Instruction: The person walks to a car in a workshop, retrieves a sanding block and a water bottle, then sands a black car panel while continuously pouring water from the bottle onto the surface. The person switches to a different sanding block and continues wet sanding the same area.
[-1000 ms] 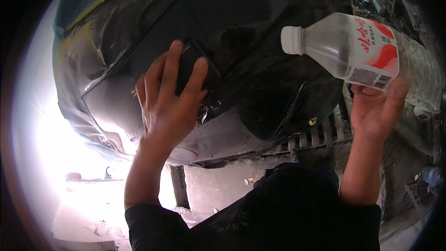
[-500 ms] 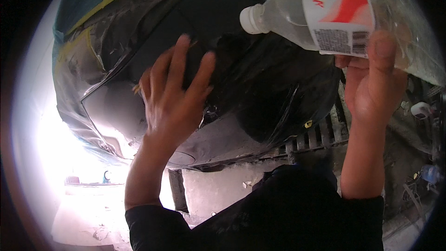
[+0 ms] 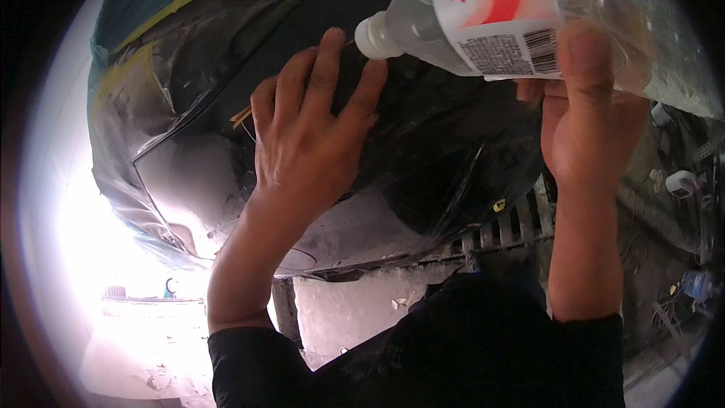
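Observation:
My right hand (image 3: 593,117) is closed round a clear plastic bottle (image 3: 415,19) with a white and red label. The bottle lies nearly on its side, its white cap (image 3: 373,38) pointing left. My left hand (image 3: 313,132) is beside the cap, back of the hand up, fingers apart and bent. A thin tan stick-like thing (image 3: 240,116) pokes out past its little-finger side; the rest is hidden under the hand. Below both hands is a dark, glossy car body panel (image 3: 423,143).
Plastic sheeting (image 3: 128,106) edged with yellow tape (image 3: 170,7) covers the car's left part. A slotted floor grate (image 3: 506,228) runs below. At the right, a white container (image 3: 682,183) and a bluish plastic bottle (image 3: 698,285) lie among litter. Bright light floods the lower left.
The bottle in my right hand has moved left. My left hand has moved right and away from me, nearer the cap, and the tan thing has moved along with it.

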Demonstrator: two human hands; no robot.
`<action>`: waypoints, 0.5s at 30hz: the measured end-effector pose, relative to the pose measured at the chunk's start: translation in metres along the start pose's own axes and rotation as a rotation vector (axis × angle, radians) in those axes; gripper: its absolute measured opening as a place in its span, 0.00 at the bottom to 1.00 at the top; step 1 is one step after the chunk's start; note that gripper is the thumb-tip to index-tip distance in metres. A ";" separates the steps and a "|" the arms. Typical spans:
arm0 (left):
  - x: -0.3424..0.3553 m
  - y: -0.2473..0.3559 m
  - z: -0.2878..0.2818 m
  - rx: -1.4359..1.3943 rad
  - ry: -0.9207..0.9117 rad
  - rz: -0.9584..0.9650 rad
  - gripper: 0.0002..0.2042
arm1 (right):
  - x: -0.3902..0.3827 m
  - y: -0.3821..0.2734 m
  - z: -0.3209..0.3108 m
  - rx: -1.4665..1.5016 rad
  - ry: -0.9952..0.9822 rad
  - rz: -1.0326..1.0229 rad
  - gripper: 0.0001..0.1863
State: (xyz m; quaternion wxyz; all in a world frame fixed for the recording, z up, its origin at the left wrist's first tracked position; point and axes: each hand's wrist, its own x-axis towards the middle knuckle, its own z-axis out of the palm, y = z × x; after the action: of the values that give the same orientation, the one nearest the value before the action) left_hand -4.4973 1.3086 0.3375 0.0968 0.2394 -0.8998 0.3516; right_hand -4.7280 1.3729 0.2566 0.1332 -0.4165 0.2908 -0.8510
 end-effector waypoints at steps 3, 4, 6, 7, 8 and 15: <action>-0.018 -0.004 -0.003 0.028 -0.033 -0.011 0.30 | -0.004 -0.020 0.023 -0.187 0.177 0.120 0.28; -0.024 -0.006 -0.002 0.046 -0.054 -0.019 0.29 | -0.003 -0.021 0.021 -0.201 0.189 0.134 0.28; -0.030 -0.010 0.002 0.053 -0.017 0.000 0.29 | -0.003 -0.002 -0.006 -0.051 0.052 0.082 0.30; -0.030 -0.011 0.002 0.058 0.001 0.010 0.29 | -0.005 0.001 -0.009 -0.056 0.071 0.089 0.30; -0.021 -0.008 0.003 0.047 0.014 0.012 0.30 | -0.005 0.003 -0.009 -0.059 0.084 0.093 0.30; -0.022 -0.005 0.002 0.041 -0.032 -0.012 0.29 | -0.002 0.004 -0.009 0.006 0.043 0.041 0.29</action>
State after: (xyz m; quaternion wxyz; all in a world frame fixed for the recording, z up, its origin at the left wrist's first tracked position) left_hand -4.4754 1.3120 0.3311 0.0798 0.2523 -0.8925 0.3653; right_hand -4.7341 1.3741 0.2479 0.1456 -0.3915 0.2998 -0.8577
